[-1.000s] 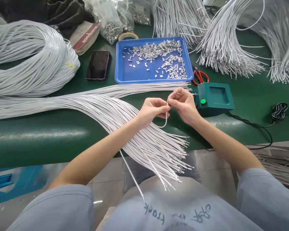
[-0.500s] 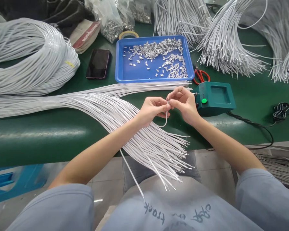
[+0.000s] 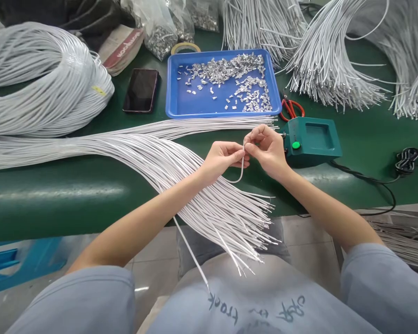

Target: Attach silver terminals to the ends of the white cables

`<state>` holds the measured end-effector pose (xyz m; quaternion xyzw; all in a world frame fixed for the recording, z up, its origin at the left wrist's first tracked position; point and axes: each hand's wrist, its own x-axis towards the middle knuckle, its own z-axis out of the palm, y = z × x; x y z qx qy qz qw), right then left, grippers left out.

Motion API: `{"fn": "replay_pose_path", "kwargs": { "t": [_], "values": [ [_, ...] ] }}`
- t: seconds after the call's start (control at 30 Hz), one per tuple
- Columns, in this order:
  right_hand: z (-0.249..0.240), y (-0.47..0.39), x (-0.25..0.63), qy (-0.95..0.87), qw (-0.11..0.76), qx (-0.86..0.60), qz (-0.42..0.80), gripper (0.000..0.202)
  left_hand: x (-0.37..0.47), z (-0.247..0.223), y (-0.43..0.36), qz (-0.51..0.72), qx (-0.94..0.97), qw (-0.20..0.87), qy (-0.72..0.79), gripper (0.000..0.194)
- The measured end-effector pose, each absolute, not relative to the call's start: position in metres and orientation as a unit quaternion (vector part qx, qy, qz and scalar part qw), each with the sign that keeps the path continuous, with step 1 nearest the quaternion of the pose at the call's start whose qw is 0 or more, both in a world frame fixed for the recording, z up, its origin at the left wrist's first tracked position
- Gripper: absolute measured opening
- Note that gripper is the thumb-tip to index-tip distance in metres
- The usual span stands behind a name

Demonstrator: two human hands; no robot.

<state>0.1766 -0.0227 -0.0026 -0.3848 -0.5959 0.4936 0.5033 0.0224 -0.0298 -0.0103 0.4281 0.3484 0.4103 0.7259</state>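
Observation:
One white wire (image 3: 242, 172) bends up out of the bundle, and my left hand (image 3: 224, 159) pinches it close to its end. My right hand (image 3: 267, 150) meets the left at the wire's tip, thumb and forefinger pressed together; what sits between them is too small to make out. Below my left forearm a bundle of white wires (image 3: 209, 199) fans out over the table edge, its ends toward my lap. Just right of my right hand stands a green box-shaped device (image 3: 310, 155) with a bright green button (image 3: 296, 145).
A blue tray (image 3: 195, 104) of small metal terminals lies behind my hands, beside red-handled pliers (image 3: 292, 109). A phone (image 3: 141, 90), a coiled wire bundle (image 3: 55, 83), a tape roll (image 3: 186, 48) and bags of metal parts (image 3: 161, 39) surround it. More wire bundles (image 3: 334, 60) lie back right.
My right fingers have shifted slightly at the wire's tip, and the left hand has moved a touch to the right. Both hands otherwise keep their pinch; the view has tilted a little.

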Motion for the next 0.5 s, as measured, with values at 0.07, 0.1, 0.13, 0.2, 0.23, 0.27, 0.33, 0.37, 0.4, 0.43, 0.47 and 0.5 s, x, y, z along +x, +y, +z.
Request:
{"fn": "replay_pose_path", "kwargs": {
  "t": [0.07, 0.1, 0.13, 0.2, 0.23, 0.27, 0.33, 0.37, 0.4, 0.43, 0.47, 0.5],
  "values": [
    [-0.0028, -0.0229, 0.1765, -0.603, 0.504, -0.386, 0.483, 0.026, 0.023, -0.0098, -0.0303, 0.41, 0.431, 0.721, 0.355, 0.041],
    [-0.0032, -0.0229, 0.1764, -0.606, 0.504, -0.387, 0.479, 0.025, 0.0232, -0.0095, -0.0305, 0.41, 0.433, 0.719, 0.358, 0.042],
    [-0.0038, -0.0228, 0.1764, -0.609, 0.504, -0.387, 0.476, 0.024, 0.0234, -0.0093, -0.0307, 0.41, 0.434, 0.717, 0.36, 0.043],
    [-0.0053, -0.0223, 0.1765, -0.616, 0.503, -0.389, 0.465, 0.023, 0.0237, -0.0087, -0.0309, 0.414, 0.439, 0.709, 0.365, 0.043],
    [-0.0062, -0.0219, 0.1768, -0.623, 0.504, -0.394, 0.451, 0.022, 0.0238, -0.0082, -0.031, 0.419, 0.44, 0.703, 0.368, 0.043],
    [-0.007, -0.0216, 0.1772, -0.632, 0.505, -0.402, 0.43, 0.02, 0.0238, -0.0077, -0.0309, 0.428, 0.441, 0.695, 0.374, 0.044],
    [-0.008, -0.0213, 0.1782, -0.65, 0.508, -0.427, 0.371, 0.015, 0.0238, -0.0066, -0.0305, 0.451, 0.439, 0.674, 0.387, 0.044],
    [-0.0082, -0.0213, 0.1787, -0.655, 0.511, -0.439, 0.343, 0.012, 0.0238, -0.0061, -0.0302, 0.46, 0.438, 0.664, 0.394, 0.045],
    [-0.0082, -0.0216, 0.1792, -0.656, 0.515, -0.447, 0.323, 0.008, 0.0238, -0.0057, -0.0299, 0.466, 0.437, 0.658, 0.399, 0.045],
    [-0.0081, -0.022, 0.1795, -0.656, 0.519, -0.451, 0.313, 0.005, 0.0238, -0.0054, -0.0296, 0.468, 0.438, 0.655, 0.401, 0.045],
    [-0.0079, -0.0225, 0.1797, -0.656, 0.522, -0.449, 0.311, 0.005, 0.0239, -0.0053, -0.0295, 0.466, 0.44, 0.655, 0.399, 0.045],
    [-0.0078, -0.0231, 0.1797, -0.659, 0.522, -0.442, 0.313, 0.008, 0.024, -0.0052, -0.0294, 0.463, 0.445, 0.657, 0.395, 0.044]
  ]
}}
